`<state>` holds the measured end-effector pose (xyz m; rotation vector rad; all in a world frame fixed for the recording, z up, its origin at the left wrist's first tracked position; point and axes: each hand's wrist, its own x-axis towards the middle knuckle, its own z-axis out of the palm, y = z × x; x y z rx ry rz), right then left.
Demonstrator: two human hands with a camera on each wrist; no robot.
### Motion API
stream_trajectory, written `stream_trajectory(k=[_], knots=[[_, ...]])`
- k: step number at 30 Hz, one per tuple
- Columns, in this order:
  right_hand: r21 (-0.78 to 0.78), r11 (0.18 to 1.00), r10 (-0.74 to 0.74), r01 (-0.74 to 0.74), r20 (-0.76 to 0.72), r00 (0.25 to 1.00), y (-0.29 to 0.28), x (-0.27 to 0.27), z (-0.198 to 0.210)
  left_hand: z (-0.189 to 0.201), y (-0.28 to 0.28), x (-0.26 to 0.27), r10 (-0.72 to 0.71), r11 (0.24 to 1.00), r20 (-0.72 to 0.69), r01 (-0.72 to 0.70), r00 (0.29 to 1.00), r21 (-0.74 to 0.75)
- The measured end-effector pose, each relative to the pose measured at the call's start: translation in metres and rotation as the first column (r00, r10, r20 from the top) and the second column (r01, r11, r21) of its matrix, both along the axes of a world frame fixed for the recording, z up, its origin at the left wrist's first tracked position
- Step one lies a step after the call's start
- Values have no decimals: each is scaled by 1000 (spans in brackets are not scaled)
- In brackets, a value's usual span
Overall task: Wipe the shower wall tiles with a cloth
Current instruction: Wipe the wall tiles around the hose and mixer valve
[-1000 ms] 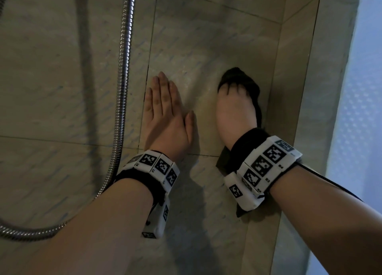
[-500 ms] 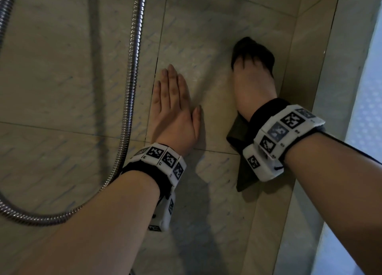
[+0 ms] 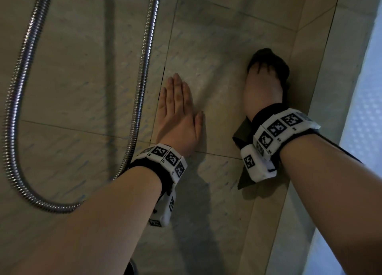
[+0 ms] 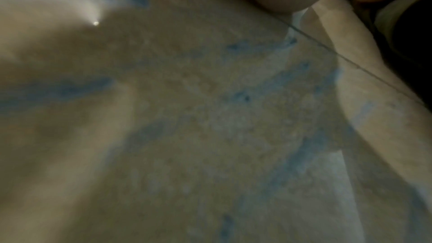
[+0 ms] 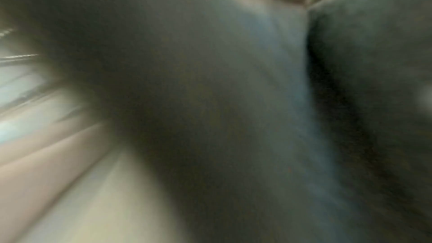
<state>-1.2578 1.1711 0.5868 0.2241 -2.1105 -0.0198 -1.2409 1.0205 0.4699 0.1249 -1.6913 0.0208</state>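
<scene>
A dark cloth lies against the beige wall tiles close to the corner. My right hand presses it flat to the tile with its fingers spread. One end of the cloth sticks out past the fingertips and another end hangs below the wrist. To its left, my left hand rests flat on the tile beside a grout line, fingers straight and together, holding nothing. The left wrist view shows only speckled tile. In the right wrist view, the cloth is a dark blur.
A metal shower hose hangs in a loop down the wall left of my left hand. The side wall meets the tiled wall just right of the cloth. A pale frosted panel stands at the far right.
My right hand slid the cloth up the tile, from level with the left hand's fingers to well above them. The left hand stayed flat in place.
</scene>
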Motion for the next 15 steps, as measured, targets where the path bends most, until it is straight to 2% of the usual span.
stream_trajectory(k=[6, 10, 15], knots=[[73, 996, 45, -49, 45, 998, 1, 10, -32, 5, 4, 17, -59, 997, 86, 54, 995, 50], [134, 989, 55, -58, 30, 998, 6, 11, -22, 16, 7, 32, -182, 977, 171, 158, 968, 147], [154, 988, 29, -29, 6, 1000, 8, 7, 5, 43, 7, 38, -228, 961, 156, 195, 961, 198]])
